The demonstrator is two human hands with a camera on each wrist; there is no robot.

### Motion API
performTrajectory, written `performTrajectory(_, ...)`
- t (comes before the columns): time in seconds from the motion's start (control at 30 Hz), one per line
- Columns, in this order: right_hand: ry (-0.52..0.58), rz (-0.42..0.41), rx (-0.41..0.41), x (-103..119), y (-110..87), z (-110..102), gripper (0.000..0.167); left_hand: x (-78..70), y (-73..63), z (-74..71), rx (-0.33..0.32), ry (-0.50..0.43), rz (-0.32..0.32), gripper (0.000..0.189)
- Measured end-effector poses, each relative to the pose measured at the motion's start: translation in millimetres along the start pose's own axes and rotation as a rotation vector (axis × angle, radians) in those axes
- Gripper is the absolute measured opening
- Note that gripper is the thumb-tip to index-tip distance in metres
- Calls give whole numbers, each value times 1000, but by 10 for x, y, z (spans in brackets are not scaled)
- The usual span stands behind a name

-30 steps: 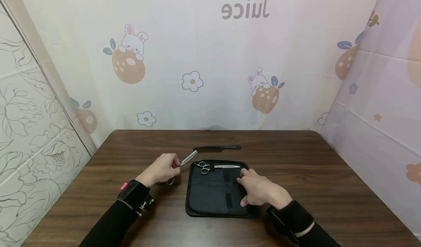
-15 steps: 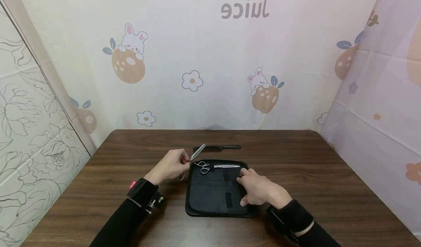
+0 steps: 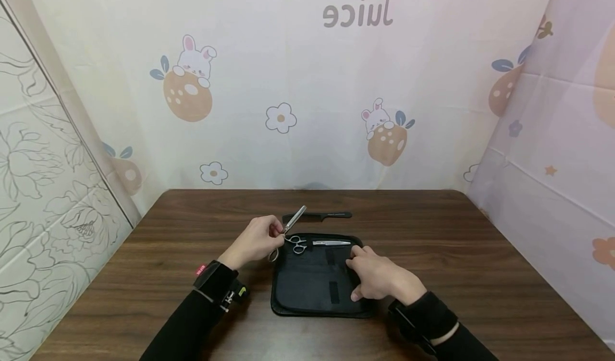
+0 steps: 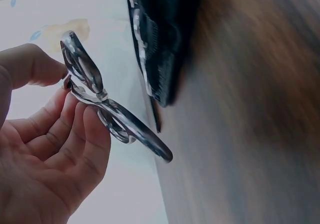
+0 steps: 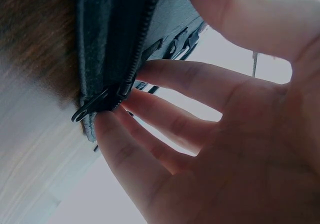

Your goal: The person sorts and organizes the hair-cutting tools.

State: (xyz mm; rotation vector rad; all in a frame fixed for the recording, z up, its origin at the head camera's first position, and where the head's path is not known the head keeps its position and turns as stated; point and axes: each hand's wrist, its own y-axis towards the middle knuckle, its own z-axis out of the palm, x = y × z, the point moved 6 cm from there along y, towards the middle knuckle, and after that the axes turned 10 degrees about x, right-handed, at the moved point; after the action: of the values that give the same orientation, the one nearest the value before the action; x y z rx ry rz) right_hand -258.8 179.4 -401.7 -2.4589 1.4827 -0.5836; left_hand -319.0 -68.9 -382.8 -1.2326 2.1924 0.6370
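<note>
My left hand (image 3: 257, 239) pinches a pair of silver hair scissors (image 3: 296, 218) over the upper left corner of a black zippered case (image 3: 307, 289). The blades point up and away to the right, and the finger rings hang below the hand. In the left wrist view the thumb and fingers grip the scissors (image 4: 132, 121) near the pivot. A second pair of scissors (image 3: 332, 243) lies across the top of the case, under a strap. My right hand (image 3: 379, 278) rests at the case's right side, its extended fingers touching the zipper edge (image 5: 135, 59) in the right wrist view.
A black comb (image 3: 336, 215) lies on the brown wooden table (image 3: 442, 233) behind the case. A zipper pull (image 5: 90, 104) hangs by the right fingertips. Printed curtains (image 3: 307, 152) stand behind the table's far edge.
My left hand has carried the scissors to the right and slightly away, from beside the case to over its upper left corner. The right hand and case have stayed in place.
</note>
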Motion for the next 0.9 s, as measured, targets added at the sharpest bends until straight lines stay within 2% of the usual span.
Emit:
performTrajectory(0.2,4,-1,-10,-3,-2,-3,67,-75,29,24,-9,-33,8,7)
performTrajectory(0.53,5,2,-7,-5,-3,-6,68,-105,56,82,-27,-76,24,7)
performTrajectory(0.73,10,1,-5,-6,-9,-10,68,-151,76,72,-31,-136,33,6)
performTrajectory(0.9,11,2,-3,-1,-3,-17,67,-182,80,9,-61,-184,43,6)
